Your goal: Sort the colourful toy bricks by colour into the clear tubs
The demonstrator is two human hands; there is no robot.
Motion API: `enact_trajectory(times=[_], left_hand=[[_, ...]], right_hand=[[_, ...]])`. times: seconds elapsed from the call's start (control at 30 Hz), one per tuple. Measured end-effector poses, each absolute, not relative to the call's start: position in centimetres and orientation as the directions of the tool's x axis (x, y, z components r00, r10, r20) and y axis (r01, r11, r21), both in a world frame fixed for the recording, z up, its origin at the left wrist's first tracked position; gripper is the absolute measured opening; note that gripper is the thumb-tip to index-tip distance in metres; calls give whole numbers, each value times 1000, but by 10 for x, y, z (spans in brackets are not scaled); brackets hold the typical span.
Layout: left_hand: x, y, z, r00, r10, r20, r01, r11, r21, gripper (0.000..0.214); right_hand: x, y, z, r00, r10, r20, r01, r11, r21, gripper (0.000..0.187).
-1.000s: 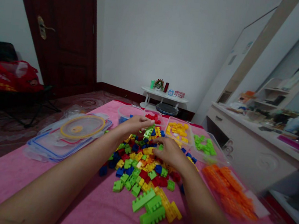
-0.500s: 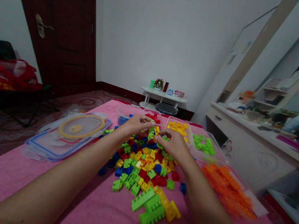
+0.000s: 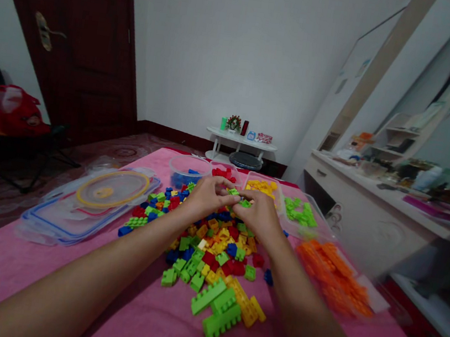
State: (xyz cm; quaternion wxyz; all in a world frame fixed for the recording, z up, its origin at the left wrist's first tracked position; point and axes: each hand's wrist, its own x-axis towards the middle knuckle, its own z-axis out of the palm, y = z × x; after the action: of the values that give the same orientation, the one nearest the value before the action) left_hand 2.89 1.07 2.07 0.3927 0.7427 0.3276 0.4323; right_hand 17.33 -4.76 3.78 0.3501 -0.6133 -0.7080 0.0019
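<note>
My left hand (image 3: 208, 195) reaches over the far part of a pile of toy building bricks (image 3: 215, 239). Its thumb and fingers are closed around a small green building brick (image 3: 233, 192). Right beside it, my right hand (image 3: 259, 211) has its fingers bent and pressed in on another green piece (image 3: 245, 203), partly covered by the fingers. The two hands meet at the fingertips. Green, yellow, red and blue bricks lie loose beneath and in front of them. Several longer green bricks (image 3: 222, 307) and yellow bricks (image 3: 245, 305) lie nearest me.
Along the far edge stand containers of blue bricks (image 3: 184, 178), red bricks (image 3: 224, 174) and yellow bricks (image 3: 262, 187). Green bricks (image 3: 300, 212) and orange pieces (image 3: 333, 276) fill trays at right. Stacked clear lids (image 3: 88, 216) lie at left on the pink cloth (image 3: 125, 311).
My hands have come together, and their fingertips now meet over the pile. My left fingers, earlier stretched out, are now bent inward. The whole view has shifted slightly.
</note>
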Motion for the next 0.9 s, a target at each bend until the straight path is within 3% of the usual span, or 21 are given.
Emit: enact_trajectory(times=[0.13, 0.27, 0.37, 0.5, 0.63, 0.7, 0.77, 0.9], left_hand=[[30, 10, 26, 463, 818, 341, 31, -399, 916, 46], [25, 17, 27, 450, 822, 349, 68, -421, 904, 36], [21, 22, 26, 450, 835, 318, 82, -393, 916, 31], [21, 24, 25, 451, 834, 319, 113, -408, 906, 28], [23, 21, 24, 538, 799, 268, 169, -414, 895, 26], [23, 15, 26, 657, 721, 220, 182, -435, 882, 27], [23, 3, 31, 808, 566, 165, 170, -491, 855, 31], [26, -42, 46, 993, 82, 81, -9, -644, 765, 44]], right_hand=[[190, -43, 39, 108, 864, 491, 813, 207, -544, 25], [231, -35, 40, 350, 804, 480, 736, 81, -673, 31], [275, -25, 44, 516, 735, 440, 719, -92, -689, 36], [325, -12, 51, 644, 648, 407, 749, -425, -509, 41], [335, -10, 50, 535, 766, 355, 845, -493, -208, 70], [321, -14, 46, 467, 818, 336, 882, -458, -110, 68], [300, -18, 43, 389, 867, 312, 920, -380, -91, 51], [255, -26, 40, 229, 924, 305, 960, -162, -229, 29]])
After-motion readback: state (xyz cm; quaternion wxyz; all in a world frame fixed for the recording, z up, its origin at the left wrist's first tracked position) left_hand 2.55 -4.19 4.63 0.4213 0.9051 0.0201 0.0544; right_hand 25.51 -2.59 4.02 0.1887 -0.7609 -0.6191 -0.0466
